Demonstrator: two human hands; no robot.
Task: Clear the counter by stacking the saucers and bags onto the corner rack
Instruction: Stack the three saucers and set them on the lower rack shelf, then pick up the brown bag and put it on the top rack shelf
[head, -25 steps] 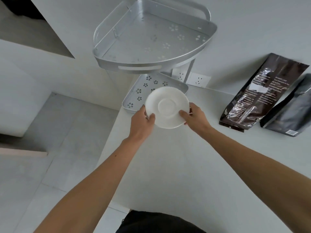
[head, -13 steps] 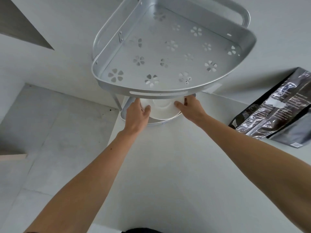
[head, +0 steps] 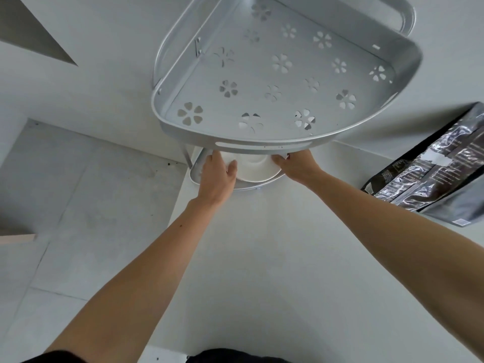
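Observation:
A white saucer (head: 255, 170) lies on the lower shelf of the silver corner rack (head: 262, 146), mostly hidden under the upper shelf. My left hand (head: 217, 176) holds its left rim, thumb on top. My right hand (head: 297, 165) holds its right rim. Whether the saucer rests on the shelf or is still lifted I cannot tell. A dark brown glossy bag (head: 429, 166) lies on the white counter (head: 262, 258) at the right, with a grey bag (head: 455, 205) beside it.
The rack's upper shelf (head: 275, 74) has flower-shaped cut-outs and holds nothing. The counter's left edge drops to a grey tiled floor (head: 78, 192). White walls meet behind the rack.
Both hands carried the saucer forward from above the counter to under the upper shelf, onto the lower shelf. My view moved closer to the rack.

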